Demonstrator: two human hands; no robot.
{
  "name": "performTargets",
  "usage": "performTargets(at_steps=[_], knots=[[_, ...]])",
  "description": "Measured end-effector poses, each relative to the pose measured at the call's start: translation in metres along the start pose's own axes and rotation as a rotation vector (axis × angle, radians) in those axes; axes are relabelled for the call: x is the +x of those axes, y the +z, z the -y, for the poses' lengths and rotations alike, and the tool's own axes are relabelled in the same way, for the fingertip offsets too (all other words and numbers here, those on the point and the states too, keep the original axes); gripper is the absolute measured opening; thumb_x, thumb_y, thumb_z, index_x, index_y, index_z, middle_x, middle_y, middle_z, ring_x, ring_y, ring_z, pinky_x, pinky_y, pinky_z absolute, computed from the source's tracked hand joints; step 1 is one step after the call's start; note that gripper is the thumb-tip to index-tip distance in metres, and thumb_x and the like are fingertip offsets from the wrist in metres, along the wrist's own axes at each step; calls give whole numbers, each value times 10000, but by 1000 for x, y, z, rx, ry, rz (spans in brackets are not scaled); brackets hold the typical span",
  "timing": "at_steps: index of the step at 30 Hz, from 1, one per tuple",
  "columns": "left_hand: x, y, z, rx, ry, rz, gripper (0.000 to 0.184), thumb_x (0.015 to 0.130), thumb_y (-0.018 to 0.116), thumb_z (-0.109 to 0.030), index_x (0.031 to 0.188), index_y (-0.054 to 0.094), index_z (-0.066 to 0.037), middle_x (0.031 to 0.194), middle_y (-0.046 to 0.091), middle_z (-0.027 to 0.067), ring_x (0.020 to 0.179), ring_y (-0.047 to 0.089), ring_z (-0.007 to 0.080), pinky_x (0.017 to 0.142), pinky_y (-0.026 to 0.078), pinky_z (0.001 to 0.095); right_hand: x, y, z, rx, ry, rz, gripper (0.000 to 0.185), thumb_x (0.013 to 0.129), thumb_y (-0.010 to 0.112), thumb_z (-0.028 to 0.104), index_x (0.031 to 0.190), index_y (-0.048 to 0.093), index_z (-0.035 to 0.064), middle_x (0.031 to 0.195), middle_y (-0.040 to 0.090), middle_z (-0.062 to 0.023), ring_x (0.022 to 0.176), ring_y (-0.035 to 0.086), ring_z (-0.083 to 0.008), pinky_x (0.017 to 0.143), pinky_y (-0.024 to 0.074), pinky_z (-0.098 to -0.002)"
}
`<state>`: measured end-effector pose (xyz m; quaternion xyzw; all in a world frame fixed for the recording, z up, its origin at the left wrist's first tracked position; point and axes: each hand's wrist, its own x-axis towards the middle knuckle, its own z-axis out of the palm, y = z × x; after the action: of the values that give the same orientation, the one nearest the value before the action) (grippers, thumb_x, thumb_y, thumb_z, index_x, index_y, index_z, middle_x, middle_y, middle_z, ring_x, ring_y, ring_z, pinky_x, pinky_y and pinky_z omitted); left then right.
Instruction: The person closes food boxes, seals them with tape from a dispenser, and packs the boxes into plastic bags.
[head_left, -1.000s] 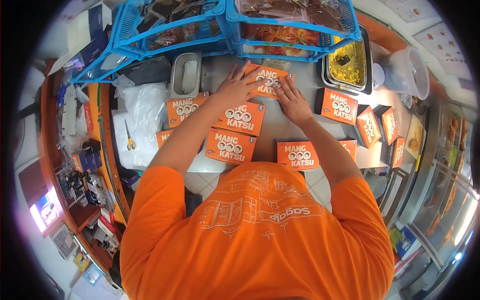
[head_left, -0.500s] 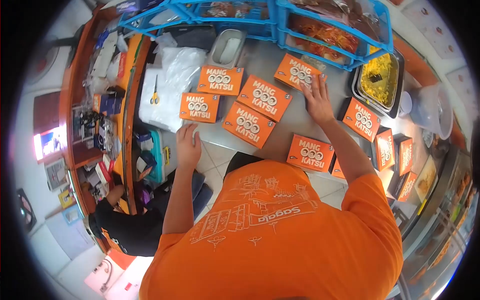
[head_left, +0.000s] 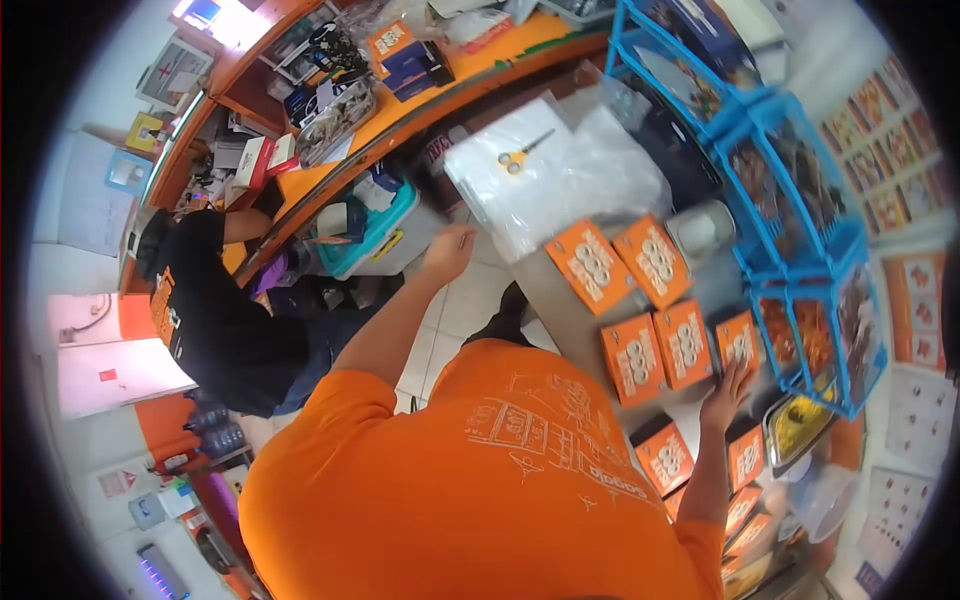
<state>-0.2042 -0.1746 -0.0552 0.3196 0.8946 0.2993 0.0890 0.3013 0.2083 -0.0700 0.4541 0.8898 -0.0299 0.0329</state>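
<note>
Head view — our spread right hand (head_left: 729, 394) touches a box (head_left: 736, 338).
Our left hand (head_left: 449, 254) bends loosely — blue racks (head_left: 815, 262) crowd close.

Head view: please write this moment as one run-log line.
left hand: beside table, nothing visible held | right hand: touching orange box | scissors: lying on white plastic

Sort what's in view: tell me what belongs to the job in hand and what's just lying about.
Seemingly part of the job:
- the orange box touched by the right hand
- the other orange boxes nearby

Apparently just lying about:
- the scissors, resting on white plastic
- the yellow food
- the blue racks
</note>
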Motion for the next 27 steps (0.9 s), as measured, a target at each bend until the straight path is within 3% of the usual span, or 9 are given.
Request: performTargets(at_steps=[2, 8, 9, 10, 15, 18, 20, 23, 27], knots=[[45, -7, 26, -163, -43, -167, 171, 914, 593, -142, 995, 686, -23, 1036, 680, 201, 956, 643, 401, 849, 512, 432, 1, -14, 13, -134, 59, 37, 682, 947, 456, 126, 1573, 193, 188, 1647, 140, -61, 1519, 26, -341, 1155, 110, -655], [206, -50, 88, -822, -557, -285, 176, 963, 546, -186, 1019, 671, -76, 789, 633, 34, 710, 614, 134, 556, 505, 273, 4, -56, 50, -52, 416, -203, 630, 957, 522, 174, 1535, 276, 124, 1617, 176, -172, 1488, 163, -367, 1163, 238, -579], [235, -54, 99, -823, -559, -278, 176, 963, 546, -186, 1019, 671, -76, 789, 633, 34, 710, 614, 134, 556, 505, 273, 4, -67, 60, 149, 446, -406, 619, 949, 551, 189, 1516, 315, 110, 1603, 188, -211, 1468, 224, -385, 1162, 287, -540], [263, -55, 109, -915, -585, -339, 171, 955, 550, -183, 1030, 647, -63, 820, 640, 49, 703, 613, 155, 564, 503, 290, 5, -72, 75, 59, 541, -511, 552, 961, 553, 170, 1479, 371, 106, 1543, 282, -232, 1355, 411, -405, 1004, 489, -454], [373, -55, 116, -1048, -641, -526, 288, 905, 621, -248, 1089, 597, -28, 939, 633, 116, 746, 639, 235, 560, 520, 351, -25, -86, 110, 142, 593, -629, 462, 973, 555, 226, 1402, 474, 77, 1372, 431, -192, 1169, 553, -365, 949, 526, -445], [408, -50, 89, -508, -1021, -620, 679, 781, 750, -356, 1245, 420, 15, 1249, 473, 232, 1092, 562, 381, 911, 477, 534, -50, -80, 106, 212, 639, -643, 444, 961, 571, 202, 1378, 494, 71, 1375, 434, -185, 1150, 575, -348, 934, 534, -435], [418, -41, 82, -347, -1064, -712, 660, 776, 746, -349, 1215, 411, 13, 1199, 487, 235, 1077, 560, 405, 906, 480, 532, -64, -85, 121, 155, 916, -527, 430, 941, 594, 160, 1355, 517, 74, 1358, 451, -178, 1144, 583, -328, 922, 541, -424], [429, -18, 84, -22, -1101, -983, 594, 764, 732, -335, 1133, 407, -2, 1086, 503, 251, 1039, 556, 450, 878, 484, 550, -95, -76, 120, 109, 862, -533, 427, 919, 600, 84, 1340, 530, 84, 1349, 461, -174, 1136, 590, -323, 912, 544, -415], [419, -18, 85, -149, -975, -1013, 507, 749, 731, -190, 1110, 450, 27, 1068, 527, 256, 943, 578, 448, 817, 495, 554, -114, -71, 134, 298, 1003, -612, 388, 937, 560, 45, 1323, 521, 39, 1317, 471, -179, 1146, 583, -317, 903, 542, -396]])
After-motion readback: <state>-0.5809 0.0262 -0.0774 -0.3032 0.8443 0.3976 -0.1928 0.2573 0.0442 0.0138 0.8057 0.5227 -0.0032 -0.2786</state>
